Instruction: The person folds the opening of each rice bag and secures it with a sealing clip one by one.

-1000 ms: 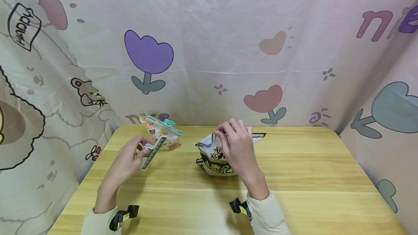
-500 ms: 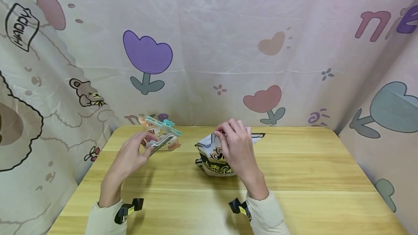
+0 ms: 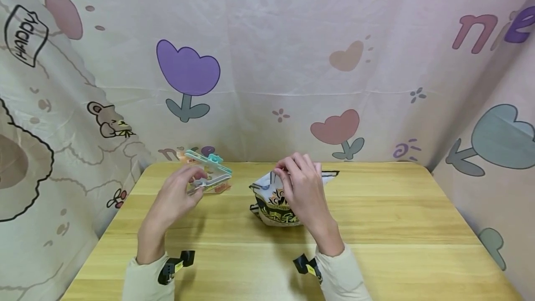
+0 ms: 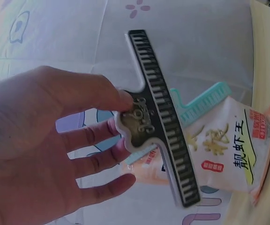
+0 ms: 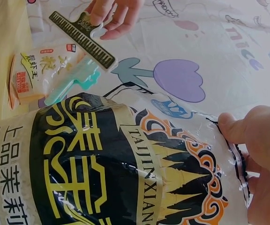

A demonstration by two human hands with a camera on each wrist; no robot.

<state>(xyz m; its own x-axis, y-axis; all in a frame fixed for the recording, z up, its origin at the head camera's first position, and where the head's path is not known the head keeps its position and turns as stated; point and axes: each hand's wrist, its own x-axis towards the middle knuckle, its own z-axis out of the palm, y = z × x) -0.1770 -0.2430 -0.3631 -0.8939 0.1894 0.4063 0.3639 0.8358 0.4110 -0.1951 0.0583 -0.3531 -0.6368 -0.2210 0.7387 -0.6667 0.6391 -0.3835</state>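
Note:
My left hand [image 3: 173,199] pinches a long sealing clip [image 4: 162,112] with a black-and-white piano-key pattern, thumb on one side and fingers behind. Its bar points away from the palm, over the table. The right hand [image 3: 307,192] holds the top edge of a rice bag [image 3: 276,208] between thumb and fingers. That bag stands upright, with a black band and yellow lettering, and its top looks folded flat. Behind the held clip stands a smaller orange-and-white food packet [image 4: 219,150], its top in a teal clip [image 3: 215,158].
Both hands work over a light wooden table [image 3: 397,226]. A fabric curtain [image 3: 267,59] printed with flowers hangs right behind its back edge, and more cloth hangs at the left and right sides. A black wrist camera [image 3: 177,266] sits on the left sleeve, another on the right.
My left hand has moved right and turned the clip from a steep slant to a flatter one, in front of the small packet. The right hand and rice bag have stayed put.

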